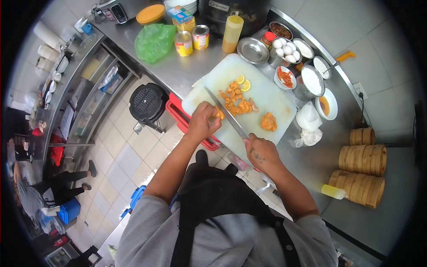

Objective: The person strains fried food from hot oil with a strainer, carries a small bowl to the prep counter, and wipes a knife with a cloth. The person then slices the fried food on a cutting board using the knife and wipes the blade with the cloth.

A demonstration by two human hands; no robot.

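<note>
Right hand (262, 152), nearest the lens, is clenched around the handle of a knife (224, 113) whose blade angles across the white cutting board (267, 95). Left hand (203, 120) pinches an orange food piece (219, 114) against the blade, beside a heap of cut orange pieces (235, 100).

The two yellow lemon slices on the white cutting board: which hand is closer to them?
Left. The left hand sits just below-left of the two yellow lemon slices on the white cutting board; the right hand, gripping the knife, is farther, at the board's near edge.
</note>
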